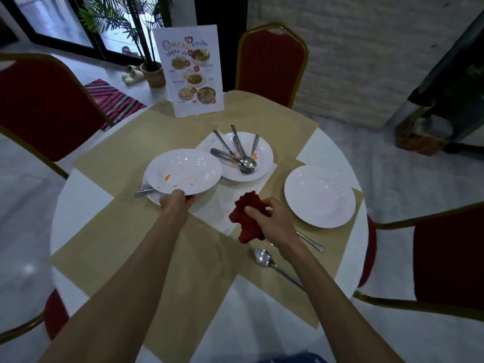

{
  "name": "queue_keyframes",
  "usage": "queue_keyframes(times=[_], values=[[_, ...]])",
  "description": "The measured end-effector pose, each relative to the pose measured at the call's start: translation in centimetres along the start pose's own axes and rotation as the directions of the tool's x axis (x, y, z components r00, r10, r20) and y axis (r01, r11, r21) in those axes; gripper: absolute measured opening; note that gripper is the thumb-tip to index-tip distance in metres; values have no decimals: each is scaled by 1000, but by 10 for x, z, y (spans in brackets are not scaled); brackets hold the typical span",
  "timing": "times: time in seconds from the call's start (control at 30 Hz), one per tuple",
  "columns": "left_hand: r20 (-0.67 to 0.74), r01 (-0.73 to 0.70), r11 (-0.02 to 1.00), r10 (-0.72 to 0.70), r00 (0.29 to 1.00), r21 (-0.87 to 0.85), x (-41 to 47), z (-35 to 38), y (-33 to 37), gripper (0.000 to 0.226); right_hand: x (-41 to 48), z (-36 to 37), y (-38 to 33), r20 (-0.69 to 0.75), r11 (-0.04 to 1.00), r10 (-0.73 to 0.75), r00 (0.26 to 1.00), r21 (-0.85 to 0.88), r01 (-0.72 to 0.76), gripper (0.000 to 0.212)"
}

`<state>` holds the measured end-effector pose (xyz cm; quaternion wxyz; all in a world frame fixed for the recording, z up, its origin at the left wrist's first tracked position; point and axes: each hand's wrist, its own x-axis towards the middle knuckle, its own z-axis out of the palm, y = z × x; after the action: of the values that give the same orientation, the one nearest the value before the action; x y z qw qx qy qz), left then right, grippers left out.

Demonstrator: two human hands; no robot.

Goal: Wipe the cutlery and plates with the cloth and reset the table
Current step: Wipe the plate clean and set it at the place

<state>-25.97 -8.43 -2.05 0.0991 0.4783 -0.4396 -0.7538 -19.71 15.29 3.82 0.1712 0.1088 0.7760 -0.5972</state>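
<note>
My left hand grips the near rim of a white plate smeared with orange sauce, raised a little over another plate whose rim shows beneath it, with a fork sticking out between them. My right hand holds a bunched red cloth above the table's middle. A third plate farther back carries several dirty spoons and forks. A clean-looking white plate sits at the right. A spoon and another utensil handle lie near my right wrist.
The round white table is covered with tan paper mats. A standing menu card is at the far side. Red chairs with gold frames stand at the left, the back and the right.
</note>
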Motion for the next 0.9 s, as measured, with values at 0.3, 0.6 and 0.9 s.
queue_keyframes(times=[0.3,0.6,0.9], values=[[81,-271,951,262,962,147,-60,-82,8,25,-14,5,-30,-61,989,-83,995,118,90,27],[26,-266,957,265,964,119,-139,-152,-10,25,-58,53,-59,51,964,-255,966,-61,258,29],[94,-155,983,146,985,101,-166,-154,-11,58,-91,139,-40,162,835,-462,872,-252,489,31]])
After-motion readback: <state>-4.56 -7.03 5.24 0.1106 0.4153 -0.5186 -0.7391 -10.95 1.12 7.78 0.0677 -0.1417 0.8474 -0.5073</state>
